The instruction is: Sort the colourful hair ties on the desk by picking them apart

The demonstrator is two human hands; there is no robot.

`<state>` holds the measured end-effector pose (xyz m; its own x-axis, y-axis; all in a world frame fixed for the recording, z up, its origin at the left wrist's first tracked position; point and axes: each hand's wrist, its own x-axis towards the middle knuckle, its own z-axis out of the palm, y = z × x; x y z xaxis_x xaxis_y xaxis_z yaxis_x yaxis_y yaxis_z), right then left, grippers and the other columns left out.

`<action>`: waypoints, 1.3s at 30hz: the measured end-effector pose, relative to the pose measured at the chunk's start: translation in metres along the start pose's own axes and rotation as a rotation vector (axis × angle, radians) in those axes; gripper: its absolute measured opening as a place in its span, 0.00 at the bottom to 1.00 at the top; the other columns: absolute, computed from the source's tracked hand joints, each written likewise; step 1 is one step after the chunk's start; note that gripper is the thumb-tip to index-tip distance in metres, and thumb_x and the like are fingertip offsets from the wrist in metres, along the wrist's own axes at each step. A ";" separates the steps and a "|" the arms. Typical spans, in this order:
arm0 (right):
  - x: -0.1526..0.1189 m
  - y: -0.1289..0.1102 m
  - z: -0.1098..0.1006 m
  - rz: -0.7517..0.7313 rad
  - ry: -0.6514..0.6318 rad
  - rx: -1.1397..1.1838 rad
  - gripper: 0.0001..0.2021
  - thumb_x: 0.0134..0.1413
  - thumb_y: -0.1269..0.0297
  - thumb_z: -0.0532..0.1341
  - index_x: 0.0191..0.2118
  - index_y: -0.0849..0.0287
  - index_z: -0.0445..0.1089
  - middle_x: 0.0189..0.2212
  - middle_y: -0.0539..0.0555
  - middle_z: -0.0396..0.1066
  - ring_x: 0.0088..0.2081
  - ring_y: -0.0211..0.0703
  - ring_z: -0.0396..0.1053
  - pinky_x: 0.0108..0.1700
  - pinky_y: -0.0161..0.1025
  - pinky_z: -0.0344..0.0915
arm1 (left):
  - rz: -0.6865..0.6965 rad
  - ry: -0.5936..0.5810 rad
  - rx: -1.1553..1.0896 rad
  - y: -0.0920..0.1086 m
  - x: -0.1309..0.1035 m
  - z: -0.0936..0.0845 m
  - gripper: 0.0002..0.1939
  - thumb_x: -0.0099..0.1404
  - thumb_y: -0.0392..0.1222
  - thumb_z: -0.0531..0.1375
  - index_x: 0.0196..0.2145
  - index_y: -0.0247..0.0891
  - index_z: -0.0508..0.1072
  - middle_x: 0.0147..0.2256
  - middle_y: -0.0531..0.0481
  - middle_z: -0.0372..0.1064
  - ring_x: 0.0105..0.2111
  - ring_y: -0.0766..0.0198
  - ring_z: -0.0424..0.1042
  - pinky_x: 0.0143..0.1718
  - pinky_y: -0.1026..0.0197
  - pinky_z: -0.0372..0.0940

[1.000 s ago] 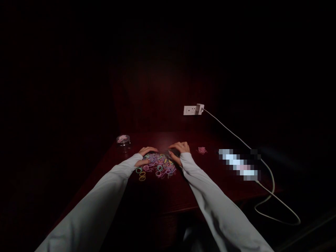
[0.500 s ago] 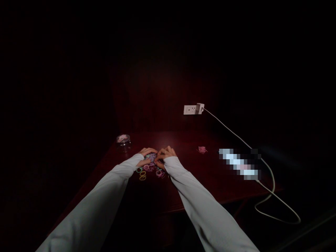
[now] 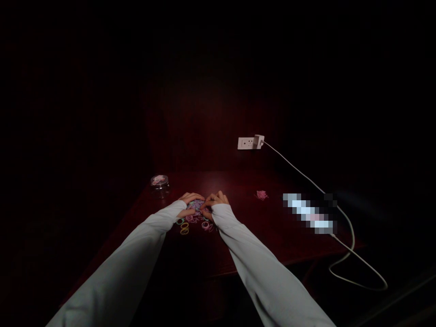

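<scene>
A pile of small elastic hair ties (image 3: 195,206), mostly purple and pink, lies on the dark red table between my hands. My left hand (image 3: 189,200) curves round its left side, fingers stretched along the far edge and thumb apart on the near side. At the right of the pile, my right hand (image 3: 215,200) has its fingers bent down, the tips close together; what they hold, if anything, is too small to make out. Yellow hair ties (image 3: 184,228) and a pink ring-shaped one (image 3: 205,225) lie at the near edge. Part of the pile is hidden under my hands.
A clear lidded jar (image 3: 160,185) stands at the back left. Right of my hands is a small pink heap of hair ties (image 3: 262,195). Farther right lies a pixelated device (image 3: 308,212) with a white cable (image 3: 296,168) running to the wall socket (image 3: 245,143).
Both hands stay at the pile, with only slight finger movement. The whole view has shifted a little. Nothing has visibly left the pile.
</scene>
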<state>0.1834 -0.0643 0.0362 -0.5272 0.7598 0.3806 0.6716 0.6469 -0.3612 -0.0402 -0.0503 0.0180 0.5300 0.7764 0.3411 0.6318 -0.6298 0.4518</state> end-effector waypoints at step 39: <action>-0.002 0.000 0.003 0.168 0.176 0.303 0.09 0.57 0.50 0.68 0.36 0.47 0.82 0.45 0.49 0.77 0.50 0.49 0.60 0.54 0.46 0.47 | 0.068 0.226 0.036 0.025 0.003 -0.016 0.10 0.68 0.40 0.56 0.28 0.39 0.69 0.38 0.48 0.71 0.42 0.58 0.66 0.50 0.54 0.61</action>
<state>0.1830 -0.0656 0.0334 -0.3081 0.8510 0.4254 0.5425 0.5245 -0.6562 -0.0319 -0.0634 0.0433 0.4344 0.7152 0.5475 0.6208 -0.6782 0.3933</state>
